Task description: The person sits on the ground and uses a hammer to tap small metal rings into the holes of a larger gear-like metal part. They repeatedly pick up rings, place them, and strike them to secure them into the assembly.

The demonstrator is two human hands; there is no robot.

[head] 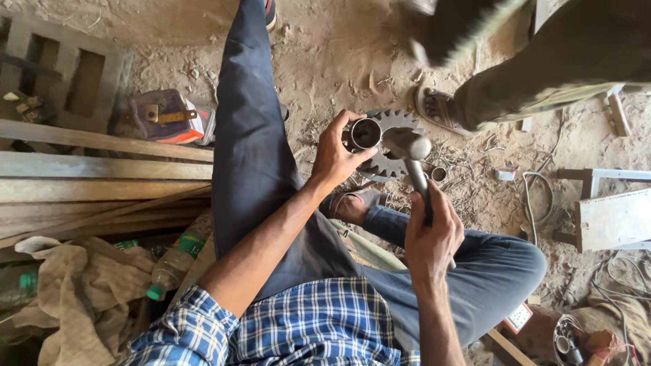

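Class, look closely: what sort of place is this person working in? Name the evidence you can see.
Probably a small, informal metal workshop with a dirt floor. The right hand holds a hammer over a short metal tube in the left hand; a toothed sprocket lies below.

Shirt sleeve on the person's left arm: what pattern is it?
The sleeve is a blue and white check, seen in the head view.

Bright, even daylight washes the pale dusty dirt floor (339,54) with only soft shadows, while the top edge blurs around a co-worker's moving dark shoe (447,27) and the view bends wide at the corners.
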